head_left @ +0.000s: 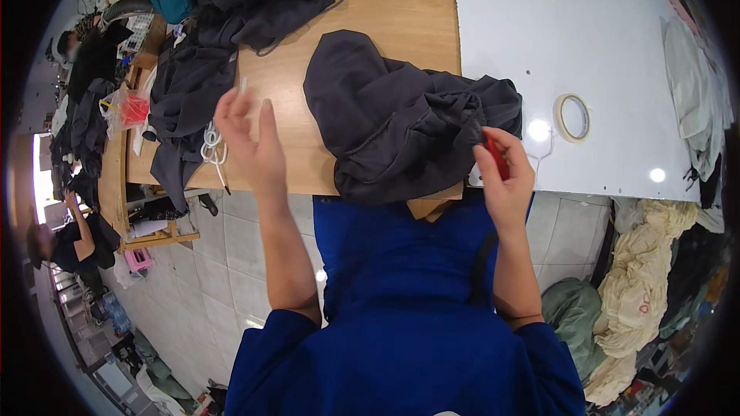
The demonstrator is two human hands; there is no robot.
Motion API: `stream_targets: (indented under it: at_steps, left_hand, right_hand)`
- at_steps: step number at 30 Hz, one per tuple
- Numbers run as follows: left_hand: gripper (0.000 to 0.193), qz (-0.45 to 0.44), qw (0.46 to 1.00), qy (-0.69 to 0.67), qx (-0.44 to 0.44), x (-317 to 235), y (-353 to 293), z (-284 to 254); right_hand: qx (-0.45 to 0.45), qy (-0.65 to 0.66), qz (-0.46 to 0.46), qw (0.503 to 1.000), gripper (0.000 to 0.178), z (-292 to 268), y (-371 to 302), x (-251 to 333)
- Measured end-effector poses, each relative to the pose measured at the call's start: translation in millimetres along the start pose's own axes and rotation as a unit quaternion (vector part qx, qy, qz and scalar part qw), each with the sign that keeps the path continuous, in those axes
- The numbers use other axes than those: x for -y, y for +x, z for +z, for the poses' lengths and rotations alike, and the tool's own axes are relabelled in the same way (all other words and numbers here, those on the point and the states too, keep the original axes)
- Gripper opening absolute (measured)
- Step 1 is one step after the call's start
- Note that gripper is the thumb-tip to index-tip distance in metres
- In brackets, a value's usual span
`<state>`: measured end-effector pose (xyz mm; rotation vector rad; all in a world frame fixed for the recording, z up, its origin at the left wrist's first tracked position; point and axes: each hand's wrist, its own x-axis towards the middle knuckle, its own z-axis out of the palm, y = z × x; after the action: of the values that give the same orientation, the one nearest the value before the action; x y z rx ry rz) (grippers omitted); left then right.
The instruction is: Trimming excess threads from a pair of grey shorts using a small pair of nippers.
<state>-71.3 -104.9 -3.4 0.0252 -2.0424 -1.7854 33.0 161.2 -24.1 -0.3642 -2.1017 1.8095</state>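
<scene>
A dark grey garment lies bunched on the wooden table in front of me. My right hand rests at its right edge and grips a small red tool. My left hand is raised left of the garment, fingers apart, with a thin white cord end pinched at its fingertips. More white cord lies coiled on the table just left of that hand.
A pile of dark garments covers the table's far left. A white tabletop with a roll of tape lies to the right. Cream fabric is heaped on the floor at right. Another person sits at far left.
</scene>
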Motion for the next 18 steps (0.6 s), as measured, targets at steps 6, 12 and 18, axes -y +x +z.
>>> stream_targets:
  at_steps: [6,12,18]
  left_hand:
    - [0.021,0.049,0.988,0.099,0.111,7.2,-55.0,-43.1]
    - [0.015,0.178,0.878,0.384,0.222,-10.0,-109.4,-7.8]
    - [0.012,0.163,0.896,0.369,0.183,8.5,-106.0,-6.4]
  right_hand:
    - [0.046,0.027,0.029,0.998,0.025,-12.3,-13.8,-3.2]
    - [0.132,0.032,0.05,0.989,0.028,6.4,-28.8,5.2]
    - [0.188,-0.012,0.039,0.981,0.03,15.7,-35.8,12.0]
